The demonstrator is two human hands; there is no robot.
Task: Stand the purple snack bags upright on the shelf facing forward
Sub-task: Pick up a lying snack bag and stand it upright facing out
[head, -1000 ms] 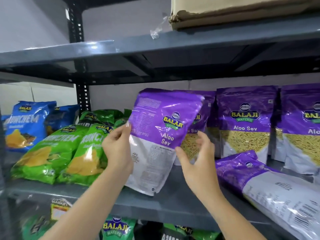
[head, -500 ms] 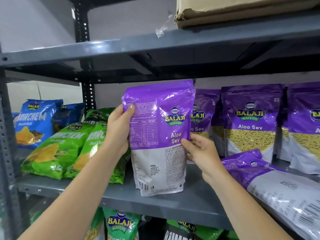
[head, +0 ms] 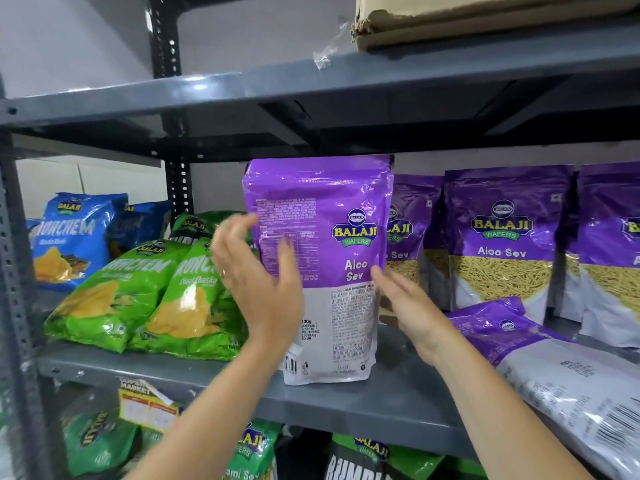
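A purple Aloo Sev snack bag stands upright near the front of the grey shelf, its printed back panel with barcode turned toward me. My left hand hovers blurred in front of its left half, fingers spread, gripping nothing. My right hand is open beside the bag's right edge, fingertips close to it. Behind and to the right, three more purple bags stand upright showing their fronts. Another purple bag lies flat at the right, back side up.
Green snack bags lie slanted at the left of the same shelf, with blue bags behind them. A cardboard box rests on the upper shelf. More green bags fill the shelf below.
The bag went from tilted in both hands to standing upright on the shelf. Both hands have let go and opened; the left one has slid across its front.
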